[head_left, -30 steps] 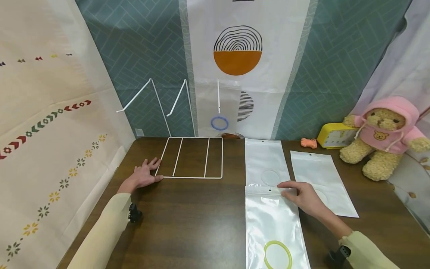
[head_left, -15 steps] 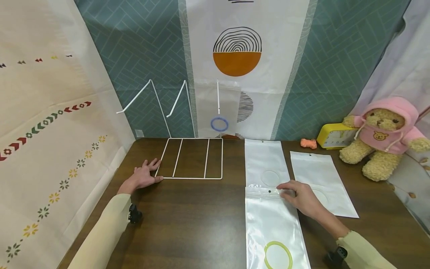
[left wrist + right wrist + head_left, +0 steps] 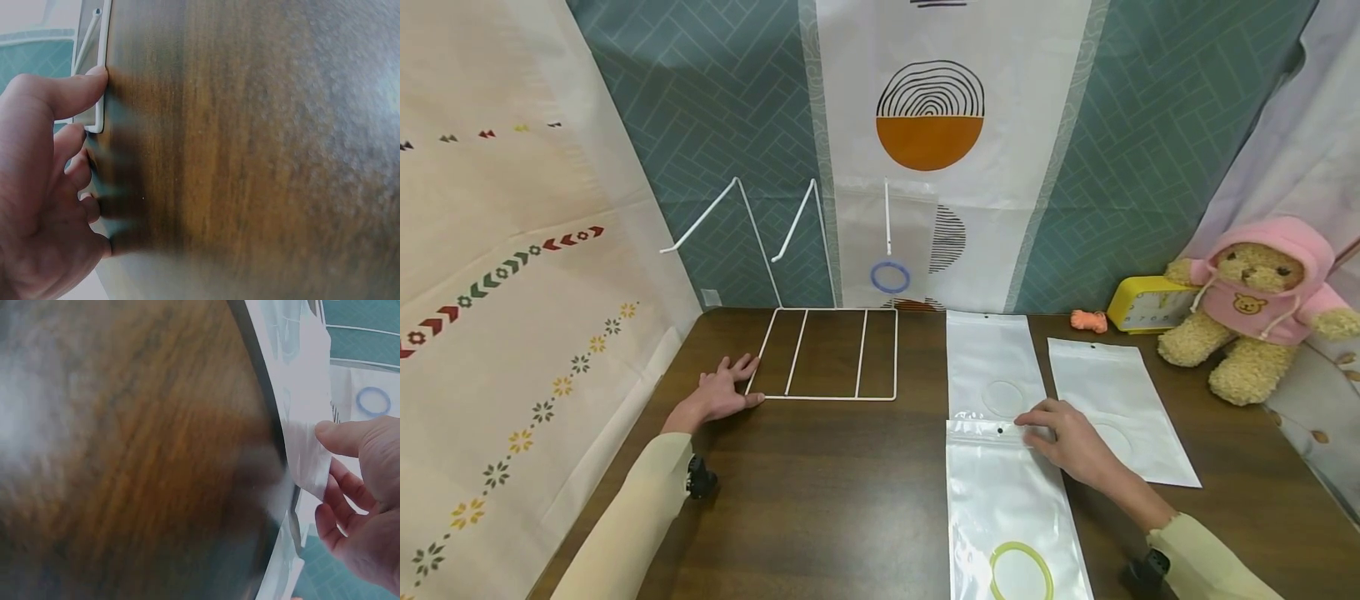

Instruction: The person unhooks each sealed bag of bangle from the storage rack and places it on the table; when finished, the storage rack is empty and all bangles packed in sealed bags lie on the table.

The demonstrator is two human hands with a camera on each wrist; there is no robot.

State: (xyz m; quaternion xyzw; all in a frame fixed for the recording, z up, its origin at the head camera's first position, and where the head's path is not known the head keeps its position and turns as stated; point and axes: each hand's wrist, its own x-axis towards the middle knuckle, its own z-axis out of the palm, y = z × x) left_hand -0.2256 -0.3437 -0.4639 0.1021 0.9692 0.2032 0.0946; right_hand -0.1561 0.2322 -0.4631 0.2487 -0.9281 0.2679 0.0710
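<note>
My left hand [image 3: 722, 390] rests at the front left corner of a white wire rack [image 3: 827, 397], fingers spread, thumb on the front wire. In the left wrist view the thumb lies on the rack's wire [image 3: 102, 37]. My right hand [image 3: 1070, 443] pinches the upper right corner of a white zip bag [image 3: 1000, 483] with a yellow ring print. The right wrist view shows the bag's corner [image 3: 309, 456] between thumb and fingers. This bag overlaps another white bag [image 3: 985, 358] behind it. From the rack's third prong [image 3: 888, 217] hangs a clear-looking bag with a blue ring [image 3: 890, 289].
A third white bag [image 3: 1112, 383] lies on the right. Behind it are an orange bundle [image 3: 1089, 321], a yellow clock [image 3: 1150, 302] and a teddy bear [image 3: 1262, 300] in a pink hoodie. Two rack prongs [image 3: 700, 218] jut forward at left. A patterned cloth [image 3: 737, 100] covers the back.
My right hand has drifted slightly left and toward me, and the bag's top edge has slid a little toward me with it. The left hand and rack stay put.
</note>
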